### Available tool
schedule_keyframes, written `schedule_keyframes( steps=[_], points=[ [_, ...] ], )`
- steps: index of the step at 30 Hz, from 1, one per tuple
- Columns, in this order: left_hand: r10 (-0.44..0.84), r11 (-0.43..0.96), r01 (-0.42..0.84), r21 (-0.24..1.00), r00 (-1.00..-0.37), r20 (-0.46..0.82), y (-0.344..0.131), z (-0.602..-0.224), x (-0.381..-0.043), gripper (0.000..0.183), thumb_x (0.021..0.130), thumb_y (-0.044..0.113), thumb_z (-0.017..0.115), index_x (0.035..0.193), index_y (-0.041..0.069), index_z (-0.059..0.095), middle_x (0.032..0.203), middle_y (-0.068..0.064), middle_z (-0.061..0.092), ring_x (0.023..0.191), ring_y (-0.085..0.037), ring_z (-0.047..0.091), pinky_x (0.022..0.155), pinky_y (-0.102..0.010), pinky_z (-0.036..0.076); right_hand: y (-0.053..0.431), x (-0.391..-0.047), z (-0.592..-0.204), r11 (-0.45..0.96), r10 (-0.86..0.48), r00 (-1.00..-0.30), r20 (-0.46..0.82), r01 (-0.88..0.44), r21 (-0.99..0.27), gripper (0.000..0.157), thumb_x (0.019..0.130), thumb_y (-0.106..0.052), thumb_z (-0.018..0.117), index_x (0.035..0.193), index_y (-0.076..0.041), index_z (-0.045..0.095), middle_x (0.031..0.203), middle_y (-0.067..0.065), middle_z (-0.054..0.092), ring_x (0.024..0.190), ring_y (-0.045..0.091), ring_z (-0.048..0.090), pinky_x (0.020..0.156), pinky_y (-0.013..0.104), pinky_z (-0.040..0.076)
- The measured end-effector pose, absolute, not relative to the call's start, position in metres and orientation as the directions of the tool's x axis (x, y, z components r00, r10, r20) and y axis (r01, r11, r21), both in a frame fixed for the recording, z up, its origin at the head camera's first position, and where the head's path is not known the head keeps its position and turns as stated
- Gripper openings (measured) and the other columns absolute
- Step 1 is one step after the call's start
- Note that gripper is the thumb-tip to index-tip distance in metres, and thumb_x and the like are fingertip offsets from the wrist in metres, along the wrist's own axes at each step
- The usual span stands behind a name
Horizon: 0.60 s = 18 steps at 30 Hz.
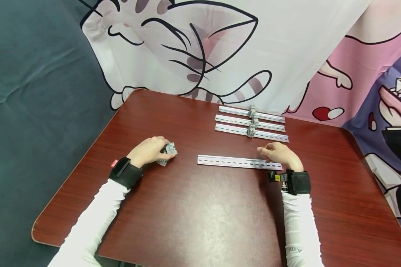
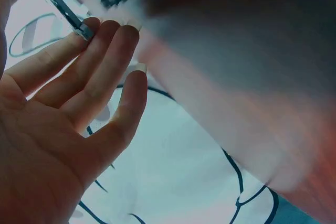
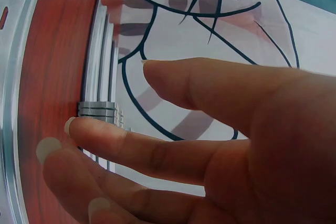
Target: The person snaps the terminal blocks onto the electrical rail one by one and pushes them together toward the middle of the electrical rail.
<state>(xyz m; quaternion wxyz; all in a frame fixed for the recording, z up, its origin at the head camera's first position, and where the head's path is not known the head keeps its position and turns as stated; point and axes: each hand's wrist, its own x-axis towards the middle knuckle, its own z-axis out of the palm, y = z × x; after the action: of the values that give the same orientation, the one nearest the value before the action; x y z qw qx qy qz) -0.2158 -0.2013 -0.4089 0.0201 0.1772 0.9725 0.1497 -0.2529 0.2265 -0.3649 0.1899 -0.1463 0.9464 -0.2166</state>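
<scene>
At the left of the table, my left hand (image 1: 149, 151) pinches a small grey terminal block (image 1: 170, 148) between thumb and fingers. More grey pieces (image 1: 162, 162) show just below that hand; whether it holds them too is unclear. The left wrist view catches only part of a grey block (image 2: 83, 29) by the fingertips. A slotted metal DIN rail (image 1: 227, 161) lies bare in the middle of the table. Over its right end hovers my right hand (image 1: 282, 154), fingers loosely bent, thumb apart from them, holding nothing.
Toward the back edge lie three parallel DIN rails (image 1: 232, 128), each with a cluster of grey terminal blocks (image 1: 251, 130) near its middle. Behind the brown table (image 1: 194, 207) hangs a printed cloth (image 1: 287, 44). A dark green cloth (image 1: 36, 111) covers the left side.
</scene>
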Motion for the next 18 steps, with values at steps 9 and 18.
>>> schedule_keyframes(
  steps=[9, 18],
  points=[
    [0.439, 0.822, 0.413, 0.393, -0.898, 0.024, -0.165, -0.392, -0.228, 0.056, 0.090, 0.046, 0.061, 0.125, 0.002, 0.062, 0.114, -0.012, 0.066, 0.098, -0.021, 0.060, 0.087, -0.039, 0.050, 0.186, -0.250, -0.373, 0.850, -0.411, -0.877, -0.247, -0.271, -0.452, 0.040, 0.098, -0.035, 0.052, 0.097, 0.003, 0.066, 0.073, 0.014, 0.068, 0.066, 0.019, 0.061, 0.062, 0.028, 0.041],
    [0.629, 0.688, 0.641, 0.339, -0.760, 0.160, -0.115, -0.387, -0.231, 0.047, 0.089, 0.039, 0.066, 0.118, 0.003, 0.065, 0.099, -0.009, 0.070, 0.081, -0.017, 0.061, 0.078, -0.033, 0.052, 0.130, -0.240, -0.382, 0.737, -0.464, -0.875, -0.136, -0.296, -0.608, 0.046, 0.098, -0.046, 0.048, 0.085, -0.006, 0.066, 0.073, 0.006, 0.066, 0.068, 0.019, 0.063, 0.065, 0.030, 0.044]
  ],
)
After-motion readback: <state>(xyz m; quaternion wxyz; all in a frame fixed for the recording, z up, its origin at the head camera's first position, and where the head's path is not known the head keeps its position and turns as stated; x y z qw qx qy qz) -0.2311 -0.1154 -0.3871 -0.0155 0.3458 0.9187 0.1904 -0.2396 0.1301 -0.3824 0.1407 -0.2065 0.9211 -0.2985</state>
